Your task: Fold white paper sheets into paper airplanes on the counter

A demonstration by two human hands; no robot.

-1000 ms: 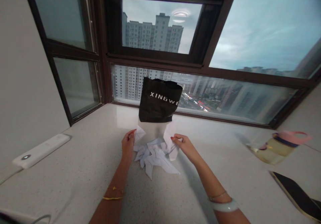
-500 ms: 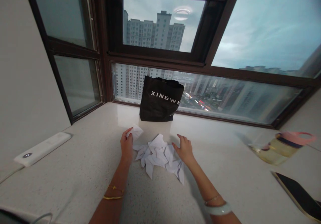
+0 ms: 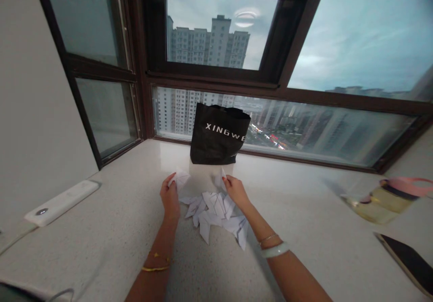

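Observation:
My left hand (image 3: pixel 169 193) pinches a folded white paper piece (image 3: pixel 182 178) between thumb and fingers, left of the paper pile. With thumb and forefinger closed, my right hand (image 3: pixel 237 191) holds another folded paper piece (image 3: pixel 221 178) above the back of the pile. Several folded white papers lie in a loose heap (image 3: pixel 213 211) on the pale speckled counter (image 3: pixel 209 275), between my forearms. The two held pieces are apart from each other. Behind them a black bag (image 3: pixel 218 135) with white lettering stands upright against the window.
On the left lies a white power strip (image 3: pixel 62 202) with a cable. To the right are a yellowish bottle with a pink lid (image 3: pixel 389 198) and a dark phone or tablet (image 3: pixel 407 261). Brown window frames (image 3: pixel 216 78) border the counter's far side.
My right hand has moved left and closed on a paper piece, lifting it from the top of the heap. My left hand still holds its piece.

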